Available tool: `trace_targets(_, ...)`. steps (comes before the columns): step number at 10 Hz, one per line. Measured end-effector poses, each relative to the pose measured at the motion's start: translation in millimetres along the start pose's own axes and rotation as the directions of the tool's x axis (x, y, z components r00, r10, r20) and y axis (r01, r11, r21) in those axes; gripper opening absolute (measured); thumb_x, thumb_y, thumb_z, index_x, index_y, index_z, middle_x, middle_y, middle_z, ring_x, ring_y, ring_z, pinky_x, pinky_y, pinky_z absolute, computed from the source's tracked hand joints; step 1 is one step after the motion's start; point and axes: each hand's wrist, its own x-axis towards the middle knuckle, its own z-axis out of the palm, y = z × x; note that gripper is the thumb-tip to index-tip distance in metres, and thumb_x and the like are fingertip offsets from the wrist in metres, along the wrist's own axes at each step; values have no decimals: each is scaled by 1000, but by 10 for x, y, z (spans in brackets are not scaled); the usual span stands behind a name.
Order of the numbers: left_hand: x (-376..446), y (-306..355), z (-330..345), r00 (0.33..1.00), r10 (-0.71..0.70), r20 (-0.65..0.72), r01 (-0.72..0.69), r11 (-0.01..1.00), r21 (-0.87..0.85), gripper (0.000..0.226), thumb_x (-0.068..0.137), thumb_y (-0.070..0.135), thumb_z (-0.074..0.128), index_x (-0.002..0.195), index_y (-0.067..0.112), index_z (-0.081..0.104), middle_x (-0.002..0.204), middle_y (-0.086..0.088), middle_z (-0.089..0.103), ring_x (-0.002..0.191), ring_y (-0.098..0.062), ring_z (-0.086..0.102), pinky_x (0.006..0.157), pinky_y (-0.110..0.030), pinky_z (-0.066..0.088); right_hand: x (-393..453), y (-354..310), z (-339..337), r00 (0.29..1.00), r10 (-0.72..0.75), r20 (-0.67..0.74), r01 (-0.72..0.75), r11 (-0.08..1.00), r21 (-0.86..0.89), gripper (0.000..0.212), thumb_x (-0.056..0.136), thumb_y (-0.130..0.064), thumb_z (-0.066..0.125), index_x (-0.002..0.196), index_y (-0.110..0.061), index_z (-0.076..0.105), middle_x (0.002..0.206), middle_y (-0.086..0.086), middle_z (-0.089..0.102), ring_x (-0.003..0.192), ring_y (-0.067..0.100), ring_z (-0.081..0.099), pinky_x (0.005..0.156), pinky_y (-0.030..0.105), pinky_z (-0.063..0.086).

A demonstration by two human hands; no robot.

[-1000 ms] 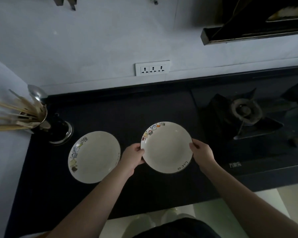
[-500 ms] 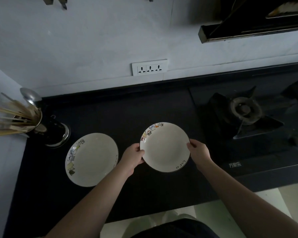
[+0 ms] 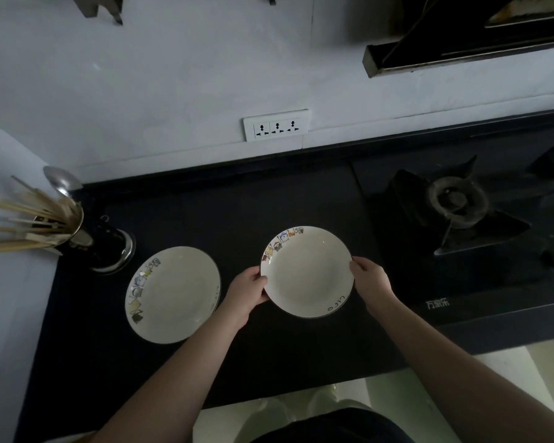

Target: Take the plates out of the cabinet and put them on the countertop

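Observation:
Two white plates with small coloured drawings on the rim are over the black countertop (image 3: pixel 205 212). One plate (image 3: pixel 173 294) lies flat on the counter at the left. The second plate (image 3: pixel 306 271) is at the middle, gripped on both sides: my left hand (image 3: pixel 248 290) holds its left rim and my right hand (image 3: pixel 370 279) holds its right rim. It sits low over the counter, and I cannot tell whether it touches. No cabinet is in view.
A metal holder with chopsticks and a ladle (image 3: pixel 74 225) stands at the counter's left back corner. A gas hob with a burner (image 3: pixel 454 203) takes up the right side. A wall socket (image 3: pixel 275 129) and a range hood (image 3: pixel 461 43) are above.
The held plate has barely shifted, a little lower and left over the counter. Both hands keep the same grip. The left plate has not moved.

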Motion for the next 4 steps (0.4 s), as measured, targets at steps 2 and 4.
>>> trace_targets(2,-136,46,1,994,-44,-100,37,996,-79,54,95,11,58,146,19,41,140,-9,51,120,-24,56,86,-40,59,67,73,-19,999,0,48,2,999,-34,34,96,-32,49,129,-23,57,89,-18,59,83,4,58,63,24,44)
trace_targets(4,-456,-40,-233,990,112,-88,-91,974,207,44,101,21,49,144,24,44,126,4,59,103,-8,61,85,-29,56,-28,53,-97,993,-117,-20,112,980,-164,47,95,-36,50,140,-24,45,125,-2,62,80,-3,48,66,21,39)
